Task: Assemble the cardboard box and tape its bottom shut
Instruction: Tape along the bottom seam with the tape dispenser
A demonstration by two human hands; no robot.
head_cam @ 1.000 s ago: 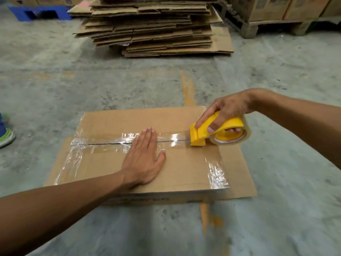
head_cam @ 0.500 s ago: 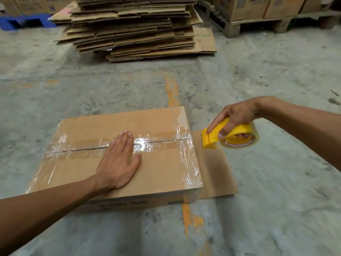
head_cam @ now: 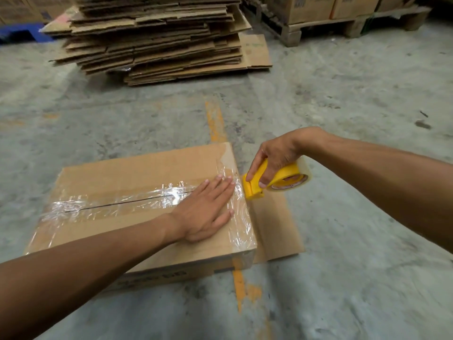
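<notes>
A brown cardboard box (head_cam: 117, 177) lies on the concrete floor with its flaps closed upward. Clear tape (head_cam: 117, 201) runs along the centre seam, and more tape crosses the right edge. My left hand (head_cam: 207, 207) presses flat on the box top near the right edge, fingers spread. My right hand (head_cam: 277, 155) grips a yellow tape dispenser (head_cam: 267, 184) holding a clear tape roll, just beyond the box's right edge and tilted down. An opened flap (head_cam: 274, 224) lies flat on the floor to the right of the box.
A tall stack of flattened cardboard (head_cam: 157, 38) sits at the back. A wooden pallet (head_cam: 343, 25) with filled boxes stands at the back right. A blue pallet (head_cam: 22, 35) shows at the far left. An orange line (head_cam: 215, 121) is painted on the floor.
My right hand pulled the dispenser rightward along the seam and off the box's right edge, now tilted down there. My left hand slid right along the taped seam to the right edge.
</notes>
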